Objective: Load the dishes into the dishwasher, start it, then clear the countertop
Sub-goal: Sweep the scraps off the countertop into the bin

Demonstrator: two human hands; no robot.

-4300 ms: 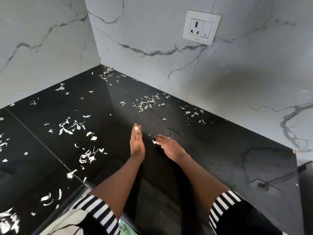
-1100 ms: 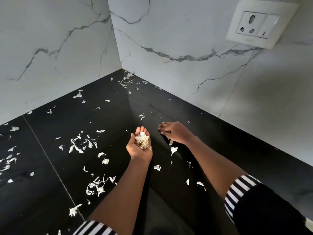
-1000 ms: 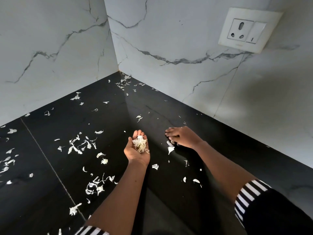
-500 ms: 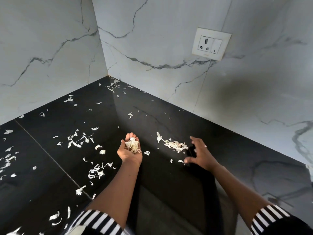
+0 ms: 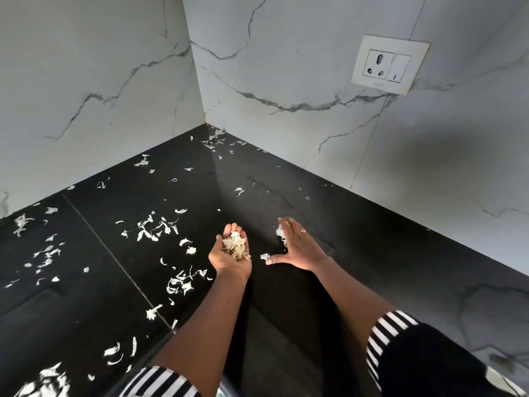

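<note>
Head view, the only angle I have from my desk: a person clears a black countertop set into a corner of marble wall. The left hand lies palm up and loosely cupped, fingers bent but not closed over, carrying a pile of pale peel scraps. The right hand, with a ring on one finger, is flat on the stone. Its fingers are straight, its thumb is splayed toward the left hand, and it grasps nothing.

A small heap of scraps sits against the inner edge of those fingers, on the side facing the cupped palm. A single flake lies just off the thumb tip, between the two hands. I judge the coming move to turn on this: the heap lies left of the right fingers and touches them, so the right hand is the nearer one. The left palm waits just beside. The right hand's long axis points toward the wall, broadside to a leftward sweep.

The cupped palm is the only container I can see — no bin, bowl or dishwasher is in view. A wider scatter lies left of the left hand, and a corner cluster sits against the walls. A wall socket is mounted above, to the right. I read the clearing as well short of finished.
</note>
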